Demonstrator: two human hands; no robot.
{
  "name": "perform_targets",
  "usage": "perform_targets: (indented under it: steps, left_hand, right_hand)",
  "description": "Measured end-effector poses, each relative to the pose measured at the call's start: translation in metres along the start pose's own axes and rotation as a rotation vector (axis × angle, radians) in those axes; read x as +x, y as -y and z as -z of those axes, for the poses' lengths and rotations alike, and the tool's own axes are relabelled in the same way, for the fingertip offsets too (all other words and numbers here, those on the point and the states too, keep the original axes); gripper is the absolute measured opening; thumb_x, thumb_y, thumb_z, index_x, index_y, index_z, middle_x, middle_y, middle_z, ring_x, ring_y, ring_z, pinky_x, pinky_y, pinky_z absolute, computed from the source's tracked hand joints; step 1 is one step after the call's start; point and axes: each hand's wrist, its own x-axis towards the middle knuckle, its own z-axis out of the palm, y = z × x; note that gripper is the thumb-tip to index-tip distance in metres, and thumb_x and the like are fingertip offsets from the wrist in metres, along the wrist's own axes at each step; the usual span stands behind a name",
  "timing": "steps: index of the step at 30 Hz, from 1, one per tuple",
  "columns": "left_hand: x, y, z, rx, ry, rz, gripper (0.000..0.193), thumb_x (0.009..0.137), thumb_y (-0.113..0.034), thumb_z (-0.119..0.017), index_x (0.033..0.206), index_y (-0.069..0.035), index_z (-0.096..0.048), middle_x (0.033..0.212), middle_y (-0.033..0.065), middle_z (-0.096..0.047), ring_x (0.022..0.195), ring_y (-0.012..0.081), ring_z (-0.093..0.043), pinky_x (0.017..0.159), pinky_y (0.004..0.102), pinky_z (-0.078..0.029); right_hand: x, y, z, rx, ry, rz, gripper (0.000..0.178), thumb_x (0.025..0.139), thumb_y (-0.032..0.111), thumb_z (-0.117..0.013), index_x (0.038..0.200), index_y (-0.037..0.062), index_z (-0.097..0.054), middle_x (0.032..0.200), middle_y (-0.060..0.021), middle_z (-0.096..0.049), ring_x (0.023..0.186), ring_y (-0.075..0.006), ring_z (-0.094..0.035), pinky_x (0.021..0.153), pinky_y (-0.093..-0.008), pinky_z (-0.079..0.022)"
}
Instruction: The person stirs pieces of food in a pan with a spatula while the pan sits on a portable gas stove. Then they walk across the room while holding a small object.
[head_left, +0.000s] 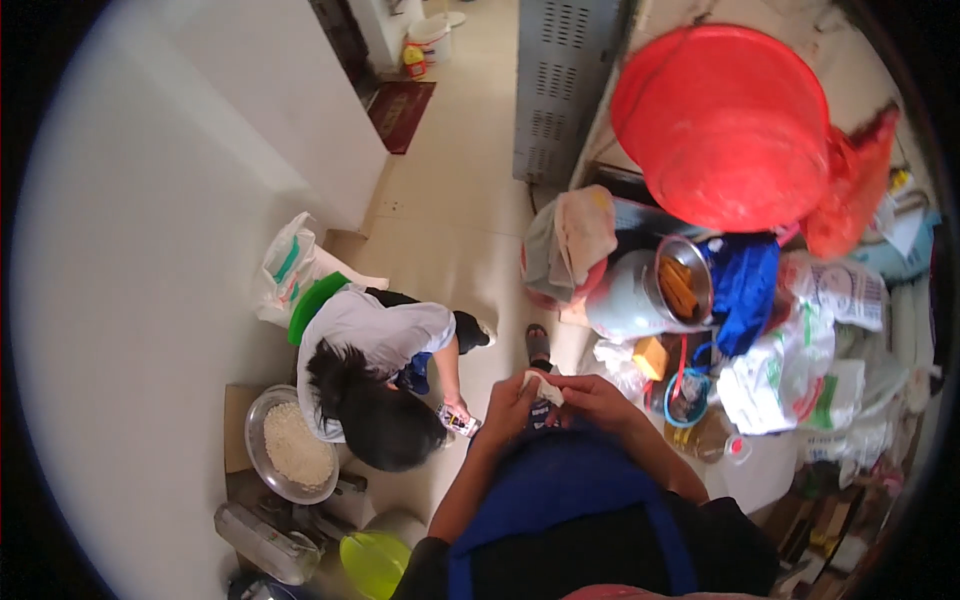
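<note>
Between my two hands, in front of my blue apron (pixel 575 480), is a small, pale, soft-looking piece of dough (pixel 543 388). My left hand (pixel 508 408) is closed on its left side, fingers bent around it. Closed as well, my right hand (pixel 600 402) pinches the piece from the right. My palms partly cover it, so its full shape is hidden.
To my left a person (pixel 375 330) sits low, holding a phone (pixel 459 420). By the wall stands a metal basin (pixel 252 455) of white grains; a yellow-green tub (pixel 375 562) is nearer. At right are a red basin (pixel 720 110), metal bowl (pixel 704 262) and plastic bags (pixel 785 375).
</note>
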Motion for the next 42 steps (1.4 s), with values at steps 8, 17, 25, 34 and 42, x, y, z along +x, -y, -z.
perform_targets:
  steps: [8,17,25,34,42]
  left_hand:
    - [0.157,-0.046,0.043,-0.336,-0.283,-0.095,0.034,0.11,-0.023,-0.051,0.132,0.0,-0.063,0.112,0.006,-0.071,0.101,0.012,-0.066,0.092,0.0277,-0.051]
    - [0.33,-0.068,0.096,0.731,-0.128,-0.5,0.056,0.087,-0.004,-0.063,0.143,-0.012,-0.059,0.146,0.0123,-0.058,0.141,0.0298,-0.05,0.119,0.0528,-0.028]
    - [0.501,-0.05,0.22,1.002,0.226,-0.611,0.046,0.091,-0.02,-0.064,0.136,-0.01,-0.061,0.145,0.0105,-0.059,0.142,0.0252,-0.049,0.118,0.0505,-0.029]
    - [0.637,-0.163,0.392,0.516,0.175,-0.586,0.049,0.09,-0.007,-0.067,0.139,-0.004,-0.06,0.141,0.0202,-0.06,0.137,0.0327,-0.054,0.116,0.0467,-0.04]
    - [0.77,-0.209,0.447,0.538,0.46,-0.693,0.058,0.088,0.001,-0.065,0.145,-0.007,-0.055,0.148,0.0153,-0.056,0.145,0.0328,-0.045,0.123,0.0451,-0.033]
  right_hand:
    - [0.143,0.148,0.062,0.065,0.153,0.09,0.053,0.107,0.026,-0.054,0.156,0.0065,-0.043,0.118,-0.0116,-0.068,0.093,-0.0205,-0.072,0.075,-0.0286,-0.057]
    - [0.289,0.171,0.136,0.527,-0.113,0.057,0.062,0.108,0.056,-0.037,0.157,0.0185,-0.03,0.149,-0.0081,-0.048,0.142,-0.0266,-0.044,0.114,-0.0471,-0.04]
    - [0.461,0.248,0.17,0.893,-0.3,0.229,0.067,0.099,0.069,-0.044,0.133,0.012,-0.047,0.146,-0.0313,-0.048,0.133,-0.0439,-0.051,0.109,-0.0567,-0.044]
    - [0.702,0.419,0.146,0.827,-0.248,0.294,0.109,0.094,0.073,-0.051,0.163,0.0114,0.007,0.158,-0.0316,-0.027,0.143,-0.0475,-0.04,0.115,-0.0559,-0.039]
    - [0.827,0.472,0.202,1.245,-0.09,0.332,0.094,0.097,0.066,-0.054,0.162,0.0085,-0.016,0.16,-0.0255,-0.03,0.143,-0.0399,-0.043,0.115,-0.0511,-0.041]
